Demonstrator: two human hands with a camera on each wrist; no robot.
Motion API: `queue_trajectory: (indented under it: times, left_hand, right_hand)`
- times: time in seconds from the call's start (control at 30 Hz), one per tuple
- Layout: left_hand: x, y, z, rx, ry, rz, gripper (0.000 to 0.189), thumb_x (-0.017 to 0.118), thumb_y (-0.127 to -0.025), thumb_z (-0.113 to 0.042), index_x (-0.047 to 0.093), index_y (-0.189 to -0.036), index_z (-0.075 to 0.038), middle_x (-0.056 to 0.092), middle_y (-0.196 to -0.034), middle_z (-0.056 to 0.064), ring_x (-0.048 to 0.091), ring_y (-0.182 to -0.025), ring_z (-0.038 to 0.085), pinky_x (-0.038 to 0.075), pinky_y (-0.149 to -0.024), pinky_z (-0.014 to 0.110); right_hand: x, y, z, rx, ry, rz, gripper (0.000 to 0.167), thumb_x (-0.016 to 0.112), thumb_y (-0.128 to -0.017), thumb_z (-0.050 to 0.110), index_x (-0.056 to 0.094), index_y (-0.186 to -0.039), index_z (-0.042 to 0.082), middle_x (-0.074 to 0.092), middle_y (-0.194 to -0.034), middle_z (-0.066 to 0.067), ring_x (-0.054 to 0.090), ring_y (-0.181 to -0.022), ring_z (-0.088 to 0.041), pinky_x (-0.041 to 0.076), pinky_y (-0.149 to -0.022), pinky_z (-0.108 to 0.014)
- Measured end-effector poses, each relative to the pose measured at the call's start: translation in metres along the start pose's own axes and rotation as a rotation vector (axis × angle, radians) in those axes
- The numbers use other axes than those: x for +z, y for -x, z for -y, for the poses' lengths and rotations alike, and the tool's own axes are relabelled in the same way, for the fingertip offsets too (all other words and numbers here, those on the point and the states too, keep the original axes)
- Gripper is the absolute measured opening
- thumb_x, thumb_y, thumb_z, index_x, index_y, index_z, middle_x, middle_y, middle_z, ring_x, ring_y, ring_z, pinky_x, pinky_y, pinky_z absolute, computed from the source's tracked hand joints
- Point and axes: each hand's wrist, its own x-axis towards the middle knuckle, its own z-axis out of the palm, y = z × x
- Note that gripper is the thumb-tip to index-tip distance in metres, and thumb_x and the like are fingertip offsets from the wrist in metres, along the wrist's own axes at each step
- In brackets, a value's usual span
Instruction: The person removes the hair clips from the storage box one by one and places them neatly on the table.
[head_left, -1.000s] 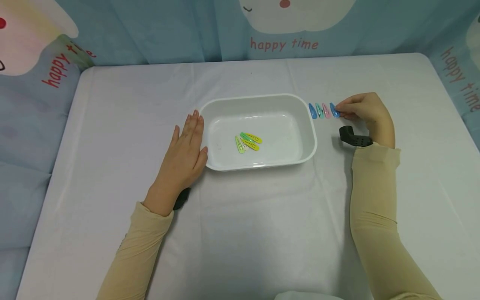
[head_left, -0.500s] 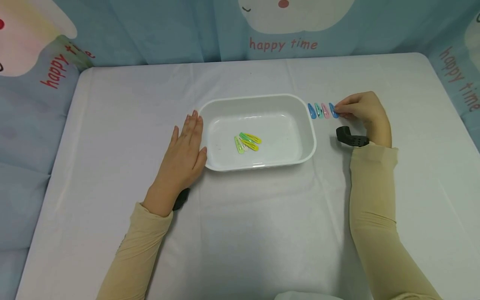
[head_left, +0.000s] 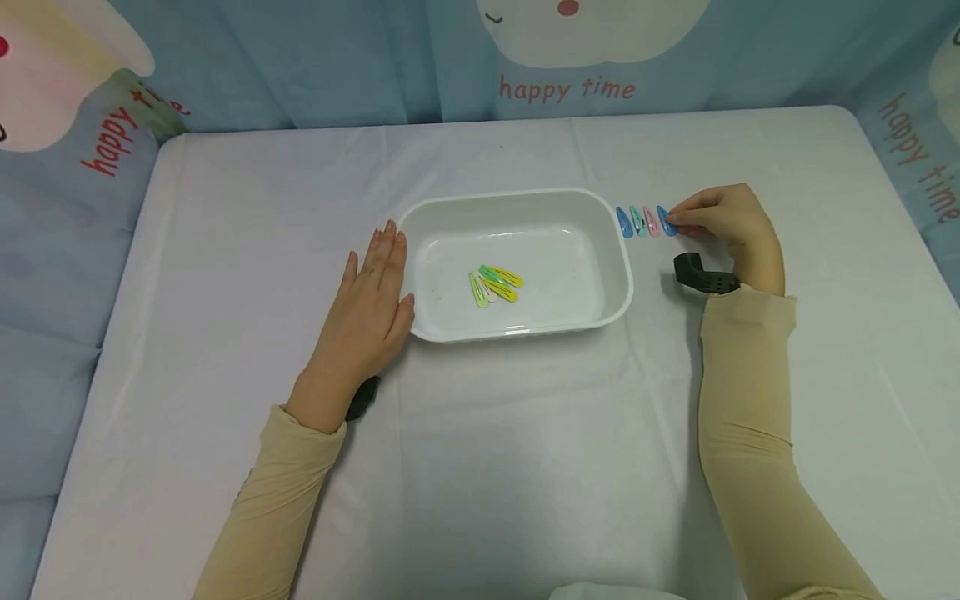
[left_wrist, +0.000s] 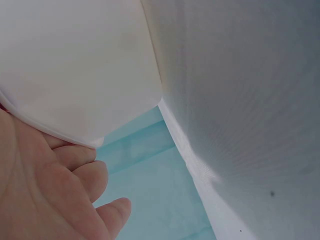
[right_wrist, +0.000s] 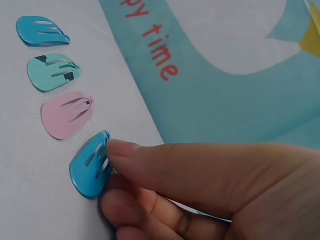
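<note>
My right hand (head_left: 731, 221) pinches a blue snap hair clip (right_wrist: 90, 167) between thumb and fingers, at the right end of a row on the table. Beside it in that row lie a pink hair clip (right_wrist: 57, 120), a mint hair clip with dark patches (right_wrist: 42, 77) and another blue hair clip (right_wrist: 37, 34). The row runs off the right side of a white tray (head_left: 570, 275). My left hand (head_left: 360, 308) rests with straight fingers along the tray's left rim. Inside the tray is a small pile of yellow hair clips (head_left: 501, 290), green ones and a whitish one.
A white cloth covers the table (head_left: 517, 467). Behind its far edge hangs a blue printed curtain (head_left: 360, 67), which also runs along the left and right sides. Black wrist cameras sit under the left wrist and beside the right wrist (head_left: 705, 275).
My right hand and the blue hair clip have shifted very slightly left, closer to the pink hair clip. The left hand and the tray stay in place.
</note>
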Motion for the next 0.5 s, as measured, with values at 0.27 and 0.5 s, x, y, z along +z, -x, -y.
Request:
queue_trajectory:
  times: [0.27,0.5]
  left_hand:
    - [-0.0003,0.0000,0.0002,-0.001,0.005,0.003,0.061,0.032,-0.097,-0.021,0.010,-0.149,0.005,0.005,-0.156,0.016,0.003,-0.144,0.024,0.007,-0.113,0.050]
    - [0.0004,-0.0002,0.0007,-0.001,0.003,0.003,0.062,0.033,-0.097,-0.021,0.010,-0.149,0.004,0.004,-0.156,0.015,0.002,-0.144,0.023,0.006,-0.113,0.050]
  right_hand:
    - [-0.0022,-0.0017,-0.0021,0.007,-0.158,0.037,0.013,0.072,-0.083,0.010,0.075,-0.072,0.017,0.067,-0.067,0.009,0.063,-0.060,-0.004,0.050,-0.059,-0.016]
    - [-0.0003,-0.0030,-0.0020,0.027,-0.142,0.027,0.017,0.071,-0.084,0.013,0.073,-0.068,0.019,0.066,-0.065,0.007,0.060,-0.058,-0.006,0.050,-0.057,-0.017]
